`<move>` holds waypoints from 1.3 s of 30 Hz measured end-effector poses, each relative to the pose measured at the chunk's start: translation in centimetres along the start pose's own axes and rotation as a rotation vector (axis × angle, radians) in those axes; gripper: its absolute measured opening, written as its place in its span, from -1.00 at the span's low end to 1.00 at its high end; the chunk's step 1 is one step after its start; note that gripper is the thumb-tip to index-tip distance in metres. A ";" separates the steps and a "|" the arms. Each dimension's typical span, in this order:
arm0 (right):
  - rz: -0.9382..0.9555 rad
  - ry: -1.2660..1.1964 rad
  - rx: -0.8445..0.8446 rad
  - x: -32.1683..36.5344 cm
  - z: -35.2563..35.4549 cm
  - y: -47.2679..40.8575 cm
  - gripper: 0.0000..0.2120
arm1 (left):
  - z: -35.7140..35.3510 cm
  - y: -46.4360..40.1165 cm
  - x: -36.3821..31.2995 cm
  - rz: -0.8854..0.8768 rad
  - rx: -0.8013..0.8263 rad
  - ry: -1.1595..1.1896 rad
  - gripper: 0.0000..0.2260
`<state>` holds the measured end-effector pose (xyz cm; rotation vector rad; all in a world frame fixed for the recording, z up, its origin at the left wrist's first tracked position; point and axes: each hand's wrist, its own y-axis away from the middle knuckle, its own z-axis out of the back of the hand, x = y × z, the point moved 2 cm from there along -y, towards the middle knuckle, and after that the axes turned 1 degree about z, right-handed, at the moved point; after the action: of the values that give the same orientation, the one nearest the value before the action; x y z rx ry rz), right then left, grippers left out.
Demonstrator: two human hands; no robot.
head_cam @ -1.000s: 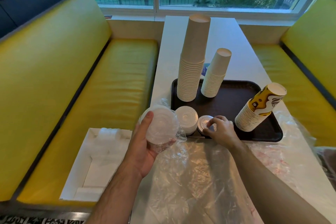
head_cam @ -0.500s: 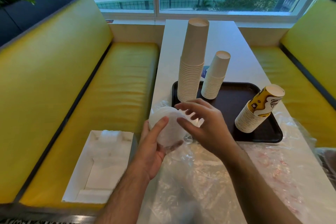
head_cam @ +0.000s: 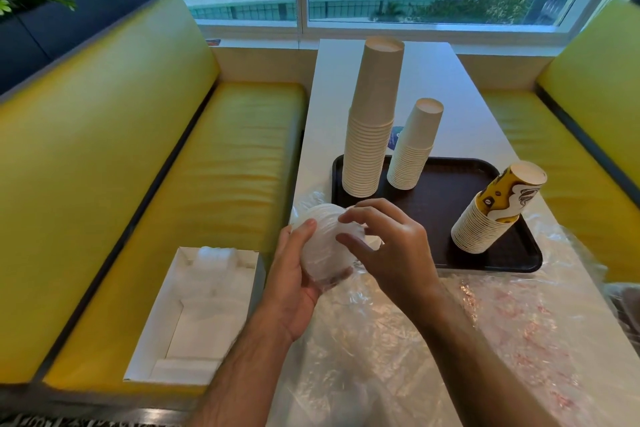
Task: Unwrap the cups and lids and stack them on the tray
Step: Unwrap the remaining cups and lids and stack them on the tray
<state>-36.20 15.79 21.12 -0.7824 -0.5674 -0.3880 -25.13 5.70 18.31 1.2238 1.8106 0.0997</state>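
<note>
A stack of clear lids (head_cam: 323, 246) is held up in the left hand (head_cam: 294, 284), just near of the tray's near left corner. The stack is gripped with the thumb on its left side and the curled fingers under it, and thin plastic wrap can be seen around the stack. The right hand (head_cam: 391, 250) is placed over the right side of the lids. Its fingers (head_cam: 360, 210) are spread and bent, with the tips touching the top lid. It cannot be told if a lid is being pinched.

A dark tray (head_cam: 446, 204) is set on the white table (head_cam: 460, 107). A tall stack of white cups (head_cam: 372, 118) and a short stack of white cups (head_cam: 414, 146) are seen at its far left. A tilted stack of yellow cups (head_cam: 495, 215) is seen on its right. Crinkled plastic wrap (head_cam: 398, 350) is spread on the near part of the table. A white box (head_cam: 197, 315) is seen on the yellow seat (head_cam: 214, 163) at the left.
</note>
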 end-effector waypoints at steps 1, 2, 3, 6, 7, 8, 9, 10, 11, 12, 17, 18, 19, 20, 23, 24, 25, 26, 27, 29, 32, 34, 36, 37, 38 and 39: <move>0.000 0.004 0.007 0.0 0.1 0.0 -0.77 | 0.0 0.0 0.0 -0.004 0.000 -0.007 -0.40; -0.002 0.005 0.011 0.1 0.2 0.0 -0.77 | 0.0 0.1 -0.1 -0.010 -0.001 -0.012 -0.41; -0.001 0.004 0.012 0.2 0.2 -0.1 -0.77 | 0.0 0.1 -0.1 -0.016 -0.003 -0.017 -0.41; 0.017 0.012 -0.010 0.4 0.4 -0.1 -0.74 | 0.1 0.3 0.0 -0.025 0.005 -0.025 -0.39; 0.024 0.016 -0.025 0.4 0.3 0.0 -0.74 | 0.1 0.3 0.0 -0.028 0.009 -0.025 -0.36; 0.029 0.022 -0.042 0.5 0.3 0.0 -0.74 | 0.1 0.4 0.0 -0.032 0.016 -0.025 -0.33; 0.034 0.027 -0.058 0.5 0.3 0.0 -0.75 | 0.0 0.5 -0.1 -0.037 0.024 -0.025 -0.32; 0.038 0.033 -0.069 0.5 0.2 0.0 -0.75 | 0.0 0.5 -0.2 -0.042 0.030 -0.027 -0.34; 0.042 0.038 -0.076 0.5 0.2 0.0 -0.76 | 0.0 0.6 -0.2 -0.046 0.032 -0.028 -0.36; 0.044 0.040 -0.080 0.5 0.2 0.0 -0.77 | 0.0 0.5 -0.3 -0.047 0.030 -0.029 -0.37; 0.037 0.015 0.002 1.0 0.3 -0.2 -0.81 | 0.6 0.2 -0.5 -0.032 -0.002 -0.026 -0.35; 0.024 0.017 0.047 1.1 0.4 -0.3 -0.81 | 0.8 0.2 -0.5 -0.034 -0.003 -0.032 -0.35; 0.010 0.031 0.101 1.2 0.5 -0.5 -0.79 | 0.9 0.2 -0.6 -0.038 -0.002 -0.039 -0.37; -0.002 0.051 0.167 1.2 0.7 -0.7 -0.75 | 0.9 0.2 -0.6 -0.040 0.001 -0.047 -0.39; -0.087 0.009 0.357 1.0 1.3 -1.5 -0.71 | 1.0 0.3 -0.5 -0.030 0.012 -0.064 -0.47; -0.116 -0.041 0.379 0.9 1.5 -1.7 -0.74 | 1.1 0.3 -0.4 -0.021 0.016 -0.062 -0.46; -0.137 -0.091 0.380 0.8 1.7 -1.8 -0.77 | 1.1 0.3 -0.3 -0.009 0.020 -0.053 -0.44; -0.157 -0.132 0.373 0.7 1.9 -1.9 -0.81 | 1.0 0.4 -0.3 0.004 0.024 -0.040 -0.41; -0.181 -0.171 0.360 0.5 2.0 -1.9 -0.84 | 1.0 0.4 -0.2 0.017 0.027 -0.027 -0.37; -0.247 -0.273 0.292 0.2 2.2 -2.0 -0.90 | 1.2 0.4 -0.2 0.030 0.026 -0.004 -0.35; -0.302 -0.415 0.103 0.4 2.8 -2.0 -0.95 | 1.3 0.4 -0.2 0.043 0.019 0.008 -0.33; -0.190 -0.371 0.071 1.0 3.1 -1.9 -0.91 | 1.4 0.4 -0.2 0.048 0.015 0.004 -0.32; -0.062 -0.236 0.171 1.3 3.0 -1.5 -0.85 | 1.4 0.4 -0.3 0.046 0.000 0.010 -0.34; -0.030 -0.172 0.256 1.3 2.8 -1.3 -0.82 | 1.3 0.4 -0.4 0.049 -0.003 0.015 -0.37; -0.016 -0.116 0.348 1.2 2.5 -1.0 -0.78 | 1.2 0.4 -0.5 0.056 0.005 0.016 -0.42; -0.013 -0.071 0.430 1.1 2.2 -0.7 -0.73 | 1.1 0.4 -0.6 0.061 0.018 0.015 -0.47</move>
<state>-36.44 16.88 23.44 -0.3794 -0.6937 -0.2383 -24.02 5.04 18.28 1.2943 1.7905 0.1274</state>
